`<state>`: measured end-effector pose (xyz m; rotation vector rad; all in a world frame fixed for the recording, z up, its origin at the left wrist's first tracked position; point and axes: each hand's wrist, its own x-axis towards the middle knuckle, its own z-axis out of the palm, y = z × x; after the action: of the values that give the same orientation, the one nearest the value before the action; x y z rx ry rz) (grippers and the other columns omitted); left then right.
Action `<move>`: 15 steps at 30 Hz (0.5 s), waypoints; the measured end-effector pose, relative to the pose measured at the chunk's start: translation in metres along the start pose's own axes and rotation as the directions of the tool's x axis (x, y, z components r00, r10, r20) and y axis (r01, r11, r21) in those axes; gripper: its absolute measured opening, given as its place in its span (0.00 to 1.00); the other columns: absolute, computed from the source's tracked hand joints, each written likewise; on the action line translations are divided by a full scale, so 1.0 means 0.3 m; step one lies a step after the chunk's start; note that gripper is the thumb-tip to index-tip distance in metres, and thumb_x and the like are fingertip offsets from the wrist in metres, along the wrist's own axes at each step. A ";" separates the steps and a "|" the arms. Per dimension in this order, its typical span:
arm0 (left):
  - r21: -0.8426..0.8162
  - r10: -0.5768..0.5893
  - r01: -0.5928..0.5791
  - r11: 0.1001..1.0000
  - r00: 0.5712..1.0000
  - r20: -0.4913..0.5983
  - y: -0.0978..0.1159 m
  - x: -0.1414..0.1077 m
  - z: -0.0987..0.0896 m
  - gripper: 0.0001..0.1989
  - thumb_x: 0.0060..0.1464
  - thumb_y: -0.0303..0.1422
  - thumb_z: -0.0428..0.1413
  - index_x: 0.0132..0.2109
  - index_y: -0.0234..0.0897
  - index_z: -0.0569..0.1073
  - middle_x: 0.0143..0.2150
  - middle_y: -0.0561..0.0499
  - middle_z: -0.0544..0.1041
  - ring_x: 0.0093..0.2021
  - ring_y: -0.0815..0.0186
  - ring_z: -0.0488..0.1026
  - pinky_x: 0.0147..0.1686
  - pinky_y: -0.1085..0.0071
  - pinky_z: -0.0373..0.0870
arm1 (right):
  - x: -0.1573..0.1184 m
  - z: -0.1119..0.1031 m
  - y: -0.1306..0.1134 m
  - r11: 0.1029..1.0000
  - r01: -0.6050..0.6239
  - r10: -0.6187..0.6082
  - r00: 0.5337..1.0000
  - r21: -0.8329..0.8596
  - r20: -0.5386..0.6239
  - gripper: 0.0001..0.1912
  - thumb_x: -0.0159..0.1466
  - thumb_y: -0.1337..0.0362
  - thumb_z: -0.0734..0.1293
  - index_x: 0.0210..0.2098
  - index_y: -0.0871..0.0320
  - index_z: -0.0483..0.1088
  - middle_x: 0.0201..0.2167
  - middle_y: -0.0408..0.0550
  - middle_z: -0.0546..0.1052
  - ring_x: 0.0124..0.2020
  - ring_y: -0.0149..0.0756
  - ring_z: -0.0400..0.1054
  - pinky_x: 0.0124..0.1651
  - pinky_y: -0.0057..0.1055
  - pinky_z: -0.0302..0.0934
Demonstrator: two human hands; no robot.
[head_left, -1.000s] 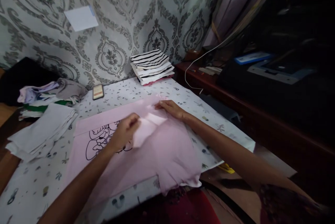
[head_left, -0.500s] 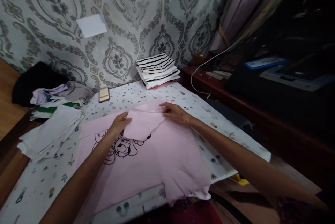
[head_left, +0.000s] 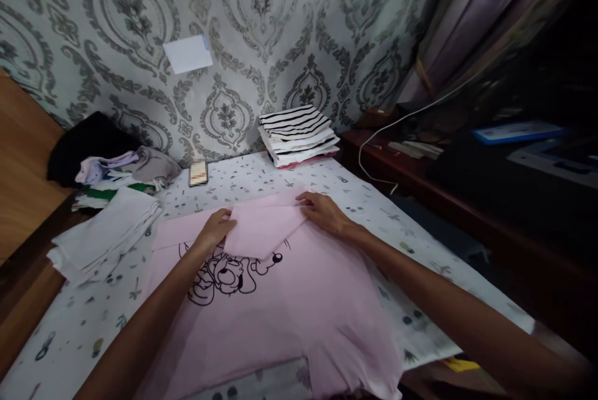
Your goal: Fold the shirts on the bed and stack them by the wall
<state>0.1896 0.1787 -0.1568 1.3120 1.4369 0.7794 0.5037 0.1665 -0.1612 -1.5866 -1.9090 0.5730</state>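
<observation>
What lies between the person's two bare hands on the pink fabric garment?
In the head view, a folded-over pink fabric flap of the garment spans from the left hand to the right hand, partly covering the black line-drawn print.

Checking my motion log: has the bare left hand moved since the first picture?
Yes, leftward: the left hand sits farther from the black-striped white folded-cloth stack.

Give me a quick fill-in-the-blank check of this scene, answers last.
1. The left hand and right hand are both on a garment coloured ____.
2. Its print is outlined in ____.
3. The top cloth of the folded stack is patterned with ____.
4. The small rectangular object lies nearer the ____ hand.
Missing words: pink; black; stripes; left.
</observation>
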 end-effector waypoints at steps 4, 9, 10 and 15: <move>0.009 0.018 -0.018 1.000 1.000 -0.007 -0.013 -0.003 0.000 0.14 0.42 0.36 0.59 0.38 0.38 0.68 0.25 0.55 0.72 0.23 0.67 0.69 0.20 0.75 0.58 | 0.003 0.015 0.014 1.000 0.019 -0.020 1.000 -0.017 -0.017 0.19 0.60 0.69 0.64 0.50 0.56 0.74 0.39 0.50 0.79 0.40 0.41 0.73 0.46 0.38 0.66; 0.169 0.174 -0.164 0.972 0.984 -0.048 -0.005 -0.001 -0.014 0.11 0.49 0.35 0.55 0.41 0.39 0.69 0.23 0.58 0.71 0.21 0.69 0.65 0.21 0.75 0.55 | 0.012 0.030 0.020 1.000 0.028 -0.028 0.995 0.001 -0.093 0.18 0.62 0.67 0.63 0.50 0.55 0.74 0.38 0.49 0.78 0.39 0.40 0.72 0.46 0.39 0.66; 0.227 0.193 -0.174 0.958 0.979 -0.062 -0.001 0.001 -0.018 0.11 0.49 0.34 0.54 0.41 0.39 0.69 0.22 0.58 0.70 0.21 0.68 0.64 0.22 0.75 0.55 | 0.015 0.034 0.021 1.000 0.024 -0.025 0.994 -0.007 -0.107 0.18 0.62 0.67 0.63 0.50 0.55 0.74 0.38 0.49 0.78 0.39 0.40 0.72 0.47 0.39 0.66; 0.493 0.213 -0.130 0.861 0.970 -0.117 0.010 0.014 -0.020 0.09 0.50 0.30 0.55 0.41 0.40 0.71 0.21 0.58 0.68 0.25 0.65 0.66 0.28 0.71 0.56 | 0.030 0.057 0.026 0.997 0.000 -0.007 0.995 -0.071 -0.096 0.16 0.61 0.67 0.64 0.47 0.55 0.75 0.36 0.49 0.77 0.40 0.41 0.71 0.50 0.43 0.65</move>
<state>0.1854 0.1844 -0.1532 1.8121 1.7396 0.6807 0.4967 0.1774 -0.1774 -1.6249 -1.8786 0.4238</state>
